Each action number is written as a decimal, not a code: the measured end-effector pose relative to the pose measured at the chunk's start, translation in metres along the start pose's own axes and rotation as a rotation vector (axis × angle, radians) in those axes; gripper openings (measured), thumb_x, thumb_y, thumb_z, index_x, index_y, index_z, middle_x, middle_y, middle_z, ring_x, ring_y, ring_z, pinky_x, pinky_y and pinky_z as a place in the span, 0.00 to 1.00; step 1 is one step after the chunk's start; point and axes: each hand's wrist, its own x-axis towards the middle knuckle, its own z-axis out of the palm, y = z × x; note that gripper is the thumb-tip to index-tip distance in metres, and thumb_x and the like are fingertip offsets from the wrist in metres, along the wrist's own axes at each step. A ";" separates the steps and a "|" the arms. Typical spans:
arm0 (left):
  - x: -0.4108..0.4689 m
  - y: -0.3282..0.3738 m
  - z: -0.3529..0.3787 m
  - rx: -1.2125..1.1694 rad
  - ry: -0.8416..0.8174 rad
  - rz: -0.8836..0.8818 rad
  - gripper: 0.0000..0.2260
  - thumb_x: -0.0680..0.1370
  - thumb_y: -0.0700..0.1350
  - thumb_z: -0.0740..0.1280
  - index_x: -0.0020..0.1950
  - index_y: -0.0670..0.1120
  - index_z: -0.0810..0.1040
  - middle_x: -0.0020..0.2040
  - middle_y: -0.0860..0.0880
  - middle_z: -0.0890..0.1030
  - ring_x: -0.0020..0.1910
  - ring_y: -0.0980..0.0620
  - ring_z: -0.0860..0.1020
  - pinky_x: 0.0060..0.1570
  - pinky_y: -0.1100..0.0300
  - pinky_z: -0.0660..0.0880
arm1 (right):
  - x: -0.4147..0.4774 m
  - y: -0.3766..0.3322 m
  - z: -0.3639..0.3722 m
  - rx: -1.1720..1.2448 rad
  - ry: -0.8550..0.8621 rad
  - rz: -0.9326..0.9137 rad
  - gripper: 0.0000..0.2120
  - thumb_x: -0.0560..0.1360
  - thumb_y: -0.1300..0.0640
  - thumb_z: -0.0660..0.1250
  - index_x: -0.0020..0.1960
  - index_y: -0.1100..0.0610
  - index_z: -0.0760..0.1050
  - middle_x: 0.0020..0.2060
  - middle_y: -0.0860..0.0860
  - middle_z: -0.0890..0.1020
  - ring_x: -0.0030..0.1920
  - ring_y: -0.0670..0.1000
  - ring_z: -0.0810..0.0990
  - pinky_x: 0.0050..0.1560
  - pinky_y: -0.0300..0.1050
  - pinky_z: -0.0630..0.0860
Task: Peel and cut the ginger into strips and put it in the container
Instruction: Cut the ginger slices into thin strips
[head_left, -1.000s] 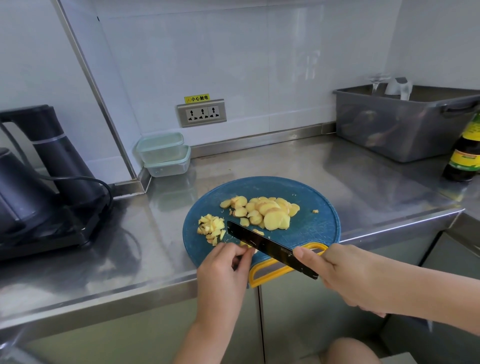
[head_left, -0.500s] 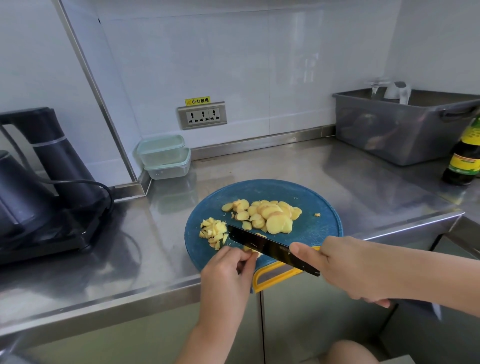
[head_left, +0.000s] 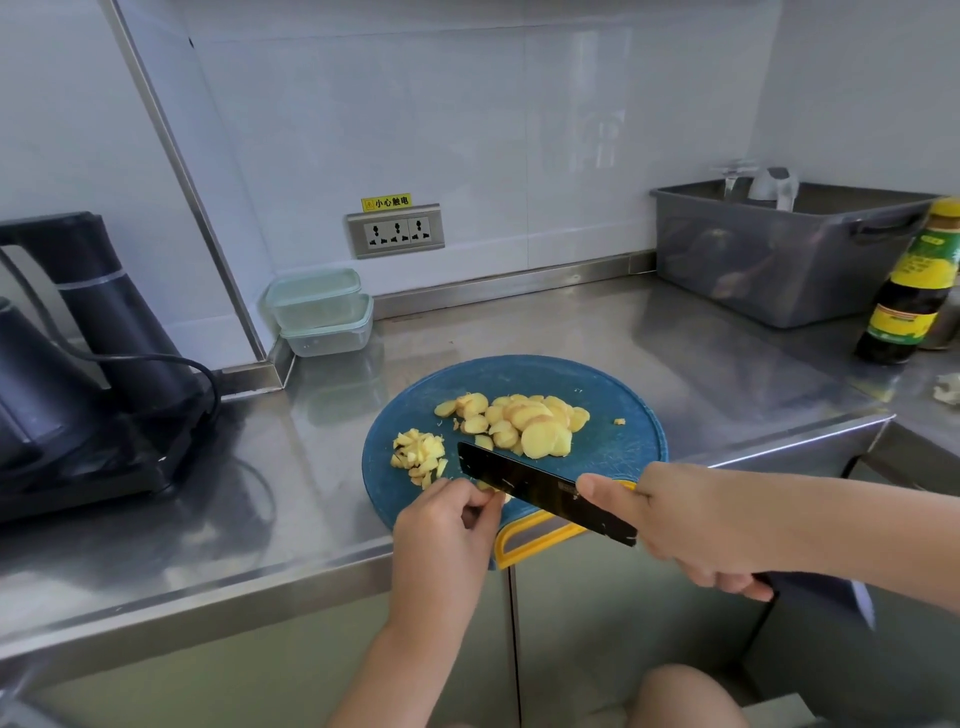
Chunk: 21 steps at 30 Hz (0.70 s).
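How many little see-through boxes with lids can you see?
2. The lower box sits on the steel counter in the back corner, below the wall socket; the upper box is stacked on top of it. No others show.

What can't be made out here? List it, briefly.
Head view only.
Ginger piece being cut: mostly hidden by left hand and knife.
Knife handle: mostly covered by right hand.
Grey bin contents: hidden behind its wall.
Sauce bottle: cut by right edge, label blurred.
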 end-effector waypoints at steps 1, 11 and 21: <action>0.000 0.000 0.001 -0.004 0.003 0.001 0.07 0.68 0.39 0.77 0.34 0.46 0.80 0.31 0.57 0.75 0.30 0.61 0.74 0.30 0.75 0.68 | 0.000 -0.001 0.000 0.020 0.006 0.000 0.36 0.79 0.34 0.43 0.42 0.69 0.64 0.30 0.51 0.71 0.30 0.47 0.68 0.44 0.46 0.71; -0.002 -0.001 0.004 0.009 0.039 0.027 0.09 0.66 0.38 0.78 0.31 0.45 0.79 0.29 0.56 0.74 0.26 0.63 0.68 0.27 0.68 0.69 | -0.001 -0.006 0.015 0.146 -0.042 0.024 0.34 0.79 0.35 0.42 0.46 0.68 0.66 0.30 0.51 0.71 0.29 0.48 0.68 0.37 0.45 0.70; -0.003 0.005 0.001 0.009 0.030 -0.016 0.09 0.68 0.40 0.77 0.32 0.46 0.79 0.30 0.57 0.74 0.26 0.59 0.71 0.29 0.68 0.70 | 0.017 -0.025 0.014 0.037 -0.205 0.153 0.37 0.79 0.33 0.41 0.64 0.61 0.71 0.29 0.56 0.71 0.25 0.52 0.70 0.26 0.43 0.67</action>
